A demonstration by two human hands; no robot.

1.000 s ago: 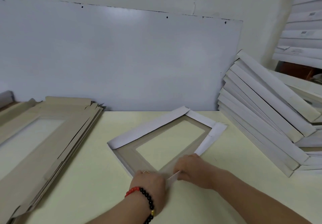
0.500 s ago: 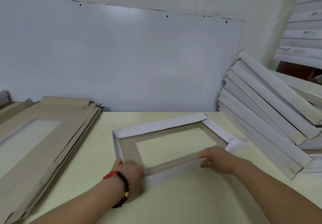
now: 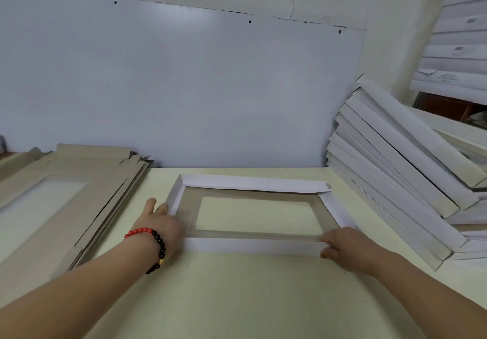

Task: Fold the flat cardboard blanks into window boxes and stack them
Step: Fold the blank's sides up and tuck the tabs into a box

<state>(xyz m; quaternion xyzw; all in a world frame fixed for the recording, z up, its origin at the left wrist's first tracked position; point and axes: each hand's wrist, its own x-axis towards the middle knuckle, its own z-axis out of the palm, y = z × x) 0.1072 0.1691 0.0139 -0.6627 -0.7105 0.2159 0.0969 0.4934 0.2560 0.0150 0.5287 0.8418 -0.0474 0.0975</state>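
Observation:
A half-folded window box [image 3: 253, 188] lies on the pale table [image 3: 237, 299], its white side flaps raised around a grey frame with a clear window. My left hand [image 3: 160, 222], with a bead bracelet at the wrist, rests at the box's near left corner, fingers against the left flap. My right hand [image 3: 345, 246] pinches the right end of the near white flap. A pile of flat grey blanks [image 3: 79, 193] lies at the left. Folded white boxes [image 3: 395, 180] lean in a stack at the right.
A pale blue board [image 3: 184, 88] stands against the wall behind the table. More white boxes [image 3: 458, 48] are piled high at the far right.
The box has turned square to me, and my hands have slid apart along the near flap to its two ends.

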